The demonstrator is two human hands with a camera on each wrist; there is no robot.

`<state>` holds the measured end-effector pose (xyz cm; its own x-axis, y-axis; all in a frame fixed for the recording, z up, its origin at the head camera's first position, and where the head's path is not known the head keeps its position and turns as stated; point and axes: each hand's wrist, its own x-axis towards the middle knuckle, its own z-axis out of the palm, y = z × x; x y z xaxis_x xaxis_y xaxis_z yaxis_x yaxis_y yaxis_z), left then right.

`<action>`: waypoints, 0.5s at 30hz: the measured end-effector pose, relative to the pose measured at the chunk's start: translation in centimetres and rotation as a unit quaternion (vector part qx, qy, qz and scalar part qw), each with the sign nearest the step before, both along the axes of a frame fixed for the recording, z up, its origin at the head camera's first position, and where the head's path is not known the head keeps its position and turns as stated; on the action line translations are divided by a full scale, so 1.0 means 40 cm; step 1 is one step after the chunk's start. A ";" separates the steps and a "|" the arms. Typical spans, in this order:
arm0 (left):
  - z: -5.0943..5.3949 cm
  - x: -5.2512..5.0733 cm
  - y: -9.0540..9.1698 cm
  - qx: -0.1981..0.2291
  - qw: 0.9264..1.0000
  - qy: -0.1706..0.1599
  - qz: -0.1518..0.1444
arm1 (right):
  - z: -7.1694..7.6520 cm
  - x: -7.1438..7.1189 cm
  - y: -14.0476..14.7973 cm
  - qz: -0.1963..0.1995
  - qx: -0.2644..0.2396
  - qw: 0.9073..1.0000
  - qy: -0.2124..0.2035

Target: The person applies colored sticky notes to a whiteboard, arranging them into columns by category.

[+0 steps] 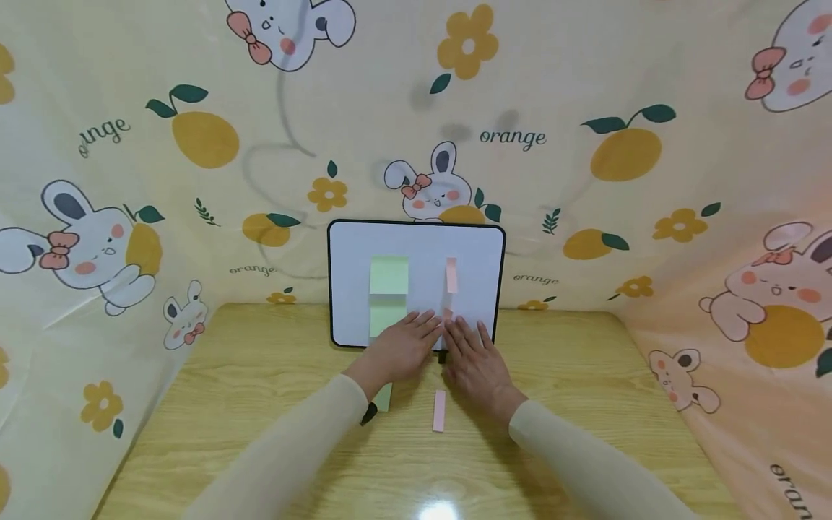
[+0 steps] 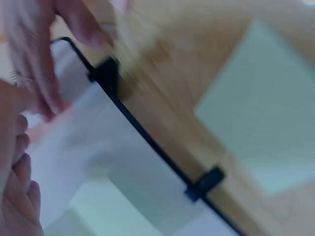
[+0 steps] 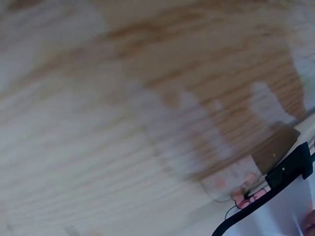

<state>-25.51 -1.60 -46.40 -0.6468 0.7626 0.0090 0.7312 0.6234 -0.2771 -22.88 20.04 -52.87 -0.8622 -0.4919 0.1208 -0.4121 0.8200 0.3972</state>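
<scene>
A white board (image 1: pixel 351 282) with a black rim leans upright at the back of the table. Against its lower right part, my left hand (image 1: pixel 404 347) and right hand (image 1: pixel 477 365) press with extended fingers, close together. Between their fingertips a pink sticky strip (image 1: pixel 447 315) shows, partly covered; the left wrist view has the right fingers on this strip (image 2: pixel 49 125). Above it, another pink strip (image 1: pixel 451 274) sticks to the board. Left of the hands are two green sticky notes (image 1: pixel 389 274), one above the other, the lower partly hidden by my left hand.
A loose pink strip (image 1: pixel 439 412) lies on the wooden table (image 1: pixel 552 361) between my forearms. A green note (image 1: pixel 383 397) and a small dark object (image 1: pixel 369 414) lie partly behind my left wrist. Black feet (image 2: pixel 206 184) hold the board's lower edge. Patterned cloth (image 1: pixel 390 108) surrounds the table.
</scene>
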 end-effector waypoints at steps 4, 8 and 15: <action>0.006 -0.037 0.011 -0.042 0.999 0.010 -0.024 | -0.003 0.001 -0.001 0.000 0.006 1.000 -0.008; -0.001 -0.057 0.024 -0.068 0.997 0.039 -0.027 | -0.006 0.002 -0.004 -0.002 0.003 1.000 -0.019; -0.006 -0.080 0.042 -0.117 0.988 0.100 -0.003 | -0.006 0.000 0.001 -0.011 0.012 1.000 -0.016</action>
